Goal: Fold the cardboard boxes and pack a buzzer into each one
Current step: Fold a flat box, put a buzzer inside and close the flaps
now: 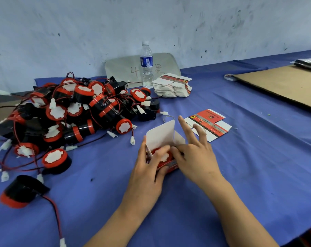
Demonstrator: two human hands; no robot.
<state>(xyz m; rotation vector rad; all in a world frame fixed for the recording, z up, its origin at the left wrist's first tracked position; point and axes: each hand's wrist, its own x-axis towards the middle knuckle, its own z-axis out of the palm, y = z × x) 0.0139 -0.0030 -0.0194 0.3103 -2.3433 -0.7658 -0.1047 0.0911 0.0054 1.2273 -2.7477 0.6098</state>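
Observation:
A small cardboard box [162, 135] stands open at the table's middle, its white flaps up, with a red-and-white buzzer [164, 155] inside. My left hand [147, 166] grips the box's left side, thumb over the buzzer. My right hand [193, 150] is at the box's right side, thumb and a curled finger at the side flap, other fingers straight. A flat unfolded box [210, 124] lies just behind. A stack of flat boxes [172, 86] sits further back. A big pile of red-and-black buzzers [76, 111] with wires fills the left.
A water bottle [146, 65] stands behind the stack. A brown cardboard sheet [284, 86] lies at the right, with a tape roll [230, 77] at its corner. One loose buzzer [21, 191] lies at the near left. The blue tablecloth [249, 166] covers the table.

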